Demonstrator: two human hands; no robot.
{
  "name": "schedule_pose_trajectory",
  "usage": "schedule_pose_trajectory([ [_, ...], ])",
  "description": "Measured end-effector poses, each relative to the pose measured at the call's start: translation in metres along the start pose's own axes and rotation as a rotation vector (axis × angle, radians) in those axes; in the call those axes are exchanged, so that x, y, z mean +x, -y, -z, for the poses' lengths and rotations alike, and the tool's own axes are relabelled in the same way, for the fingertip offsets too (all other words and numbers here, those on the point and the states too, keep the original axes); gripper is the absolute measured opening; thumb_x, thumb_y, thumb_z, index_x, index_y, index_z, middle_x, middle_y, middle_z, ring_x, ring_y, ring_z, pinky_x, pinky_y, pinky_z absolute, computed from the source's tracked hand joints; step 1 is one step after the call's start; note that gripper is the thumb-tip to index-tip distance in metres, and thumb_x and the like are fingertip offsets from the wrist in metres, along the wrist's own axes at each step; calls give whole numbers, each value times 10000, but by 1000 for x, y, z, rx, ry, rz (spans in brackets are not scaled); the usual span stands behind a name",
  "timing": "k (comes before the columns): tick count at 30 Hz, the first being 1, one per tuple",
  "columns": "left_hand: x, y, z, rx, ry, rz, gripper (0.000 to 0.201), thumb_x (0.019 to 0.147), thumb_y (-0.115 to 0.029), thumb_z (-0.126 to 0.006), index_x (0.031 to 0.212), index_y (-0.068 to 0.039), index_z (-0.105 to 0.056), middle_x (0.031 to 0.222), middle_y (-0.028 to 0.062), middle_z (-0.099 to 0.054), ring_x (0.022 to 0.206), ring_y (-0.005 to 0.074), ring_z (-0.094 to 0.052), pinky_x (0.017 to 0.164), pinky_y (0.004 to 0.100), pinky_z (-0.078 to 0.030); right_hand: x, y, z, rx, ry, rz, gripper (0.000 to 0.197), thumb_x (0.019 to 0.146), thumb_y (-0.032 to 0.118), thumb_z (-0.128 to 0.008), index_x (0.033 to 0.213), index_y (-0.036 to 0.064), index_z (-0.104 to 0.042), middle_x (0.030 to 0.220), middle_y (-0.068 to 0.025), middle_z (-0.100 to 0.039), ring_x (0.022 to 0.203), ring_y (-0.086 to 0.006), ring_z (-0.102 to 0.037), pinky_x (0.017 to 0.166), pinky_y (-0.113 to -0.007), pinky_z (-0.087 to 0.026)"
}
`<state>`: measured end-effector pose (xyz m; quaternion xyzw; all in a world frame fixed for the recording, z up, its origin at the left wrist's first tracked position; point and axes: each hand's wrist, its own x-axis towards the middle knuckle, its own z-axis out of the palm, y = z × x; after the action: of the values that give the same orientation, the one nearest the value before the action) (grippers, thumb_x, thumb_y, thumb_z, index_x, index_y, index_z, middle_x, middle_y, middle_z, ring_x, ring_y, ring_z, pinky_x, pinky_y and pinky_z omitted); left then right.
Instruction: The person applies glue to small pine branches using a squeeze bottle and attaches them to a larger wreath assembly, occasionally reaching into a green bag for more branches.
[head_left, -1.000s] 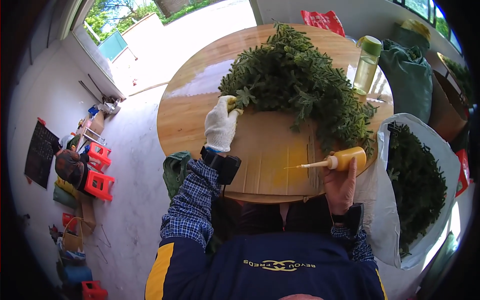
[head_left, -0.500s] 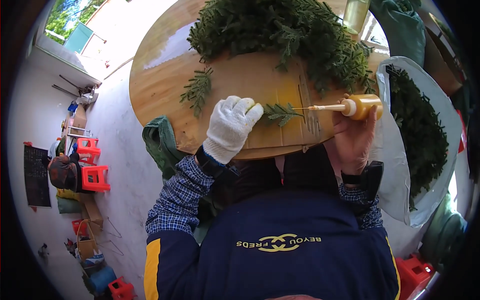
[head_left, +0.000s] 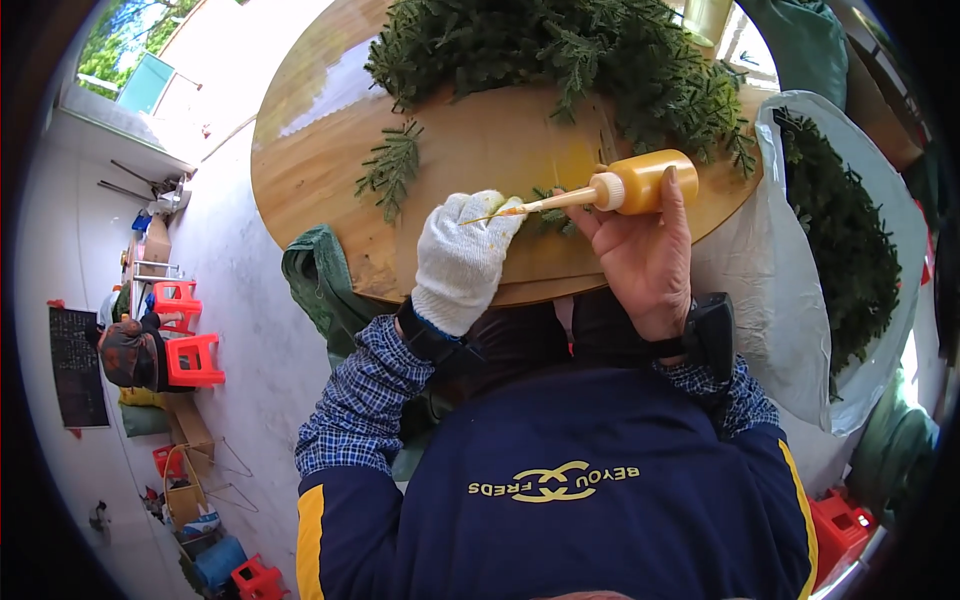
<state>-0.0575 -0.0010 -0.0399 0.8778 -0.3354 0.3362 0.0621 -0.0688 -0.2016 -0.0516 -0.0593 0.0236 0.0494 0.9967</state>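
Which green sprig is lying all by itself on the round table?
The loose sprig left of the gloved left hand. It lies alone on bare wood, apart from the big pile; another sprig sits by the yellow bottle's nozzle.

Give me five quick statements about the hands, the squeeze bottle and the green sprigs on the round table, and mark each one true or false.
1. The right hand holds a yellow squeeze bottle. True.
2. The left hand is bare. False: it wears a white work glove.
3. The bottle's long nozzle points toward the gloved hand. True.
4. The round wooden table has no greenery on it. False: a big pile of green sprigs lies on its far side, and one loose sprig lies apart from it.
5. The white bag at the person's right holds red stools. False: it holds more green sprigs.
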Motion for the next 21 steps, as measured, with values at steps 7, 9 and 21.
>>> schedule_pose_trajectory([
  [7, -13, -13, 1, -345, 0, 370, 231, 721, -153, -709, 934, -85, -651, 873, 80, -629, 806, 251, -589, 679, 352, -474, 2, -4, 11, -32, -91, -15, 394, 909, 406, -530, 1108, 67, -528, 1080, -127, -599, 1073, -272, -544, 1038, -582, -302],
  [9, -14, -13, -2, -441, 1, 497, 239, 722, -165, -716, 935, -80, -650, 862, 88, -630, 807, 260, -591, 684, 356, -476, 1, -5, 12, -27, -57, -13, 384, 908, 405, -532, 1102, 74, -536, 1083, -123, -600, 1074, -268, -545, 1035, -582, -306],
  [21, 4, -22, -1, -203, 61, 509, 336, 683, -217, -746, 974, -76, -655, 920, 95, -619, 876, 269, -564, 756, 375, -459, -1, 2, 9, -61, -27, 9, 384, 919, 390, -521, 1104, 54, -526, 1096, -127, -597, 1076, -283, -546, 1013, -547, -361],
])
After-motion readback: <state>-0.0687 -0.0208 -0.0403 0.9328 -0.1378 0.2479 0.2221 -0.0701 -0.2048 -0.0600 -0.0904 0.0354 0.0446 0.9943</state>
